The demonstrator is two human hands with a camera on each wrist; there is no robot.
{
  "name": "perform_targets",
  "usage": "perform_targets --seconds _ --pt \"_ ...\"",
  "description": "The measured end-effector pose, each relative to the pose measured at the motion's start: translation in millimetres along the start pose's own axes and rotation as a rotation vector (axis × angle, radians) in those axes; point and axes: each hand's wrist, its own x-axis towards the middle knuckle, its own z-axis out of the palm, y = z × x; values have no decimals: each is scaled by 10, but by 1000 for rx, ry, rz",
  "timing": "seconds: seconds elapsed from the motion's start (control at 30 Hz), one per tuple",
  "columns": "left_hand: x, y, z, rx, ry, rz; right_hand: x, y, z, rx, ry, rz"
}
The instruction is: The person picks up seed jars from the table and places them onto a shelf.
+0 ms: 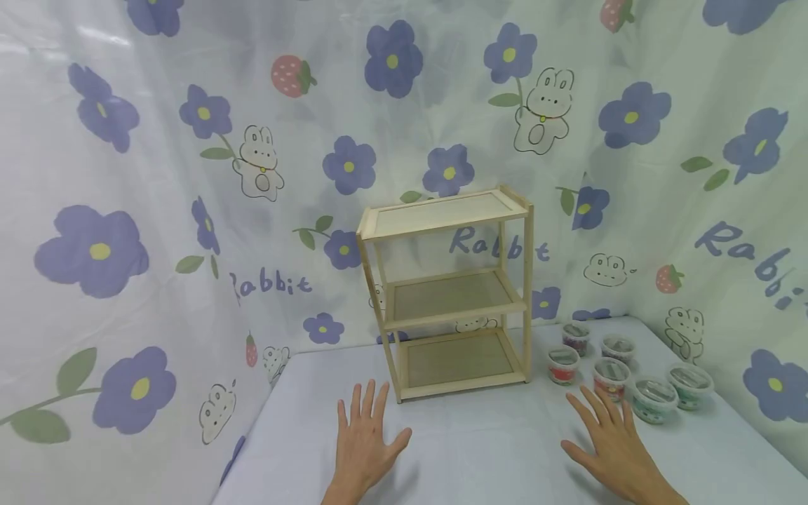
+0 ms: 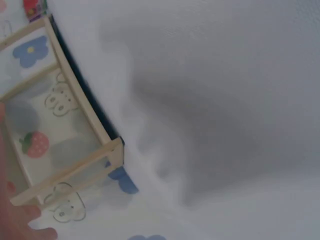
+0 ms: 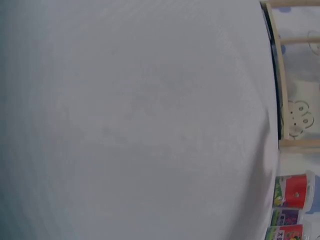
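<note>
My left hand (image 1: 364, 445) hovers palm down over the white table, fingers spread and holding nothing, in front of a wooden three-tier shelf (image 1: 454, 318). Some of its fingers (image 2: 20, 215) show at the lower left of the left wrist view, where they overlap the shelf (image 2: 85, 95). On the right side my right hand (image 1: 609, 449) is also spread with nothing in it, nearest to a group of small lidded tubs. Among these are a red tub (image 1: 562, 365), another reddish tub (image 1: 610, 379) and a green tub (image 1: 654, 400). In the right wrist view that hand is out of frame.
Behind the red tub stand a purple tub (image 1: 576, 338) and another small tub (image 1: 617, 348); a second green tub (image 1: 689, 386) is at the far right. A curtain (image 1: 404, 119) printed with flowers and rabbits hangs around the white table (image 1: 480, 449). The shelf's tiers hold nothing.
</note>
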Motion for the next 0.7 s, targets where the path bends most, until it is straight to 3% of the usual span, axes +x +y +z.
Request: perform_targets --seconds 0.37,0.7 --pt "122 36 -85 -114 -20 -56 -33 54 -76 43 -62 97" --pt "402 29 -250 -262 -10 -111 -78 199 -152 39 -36 130"
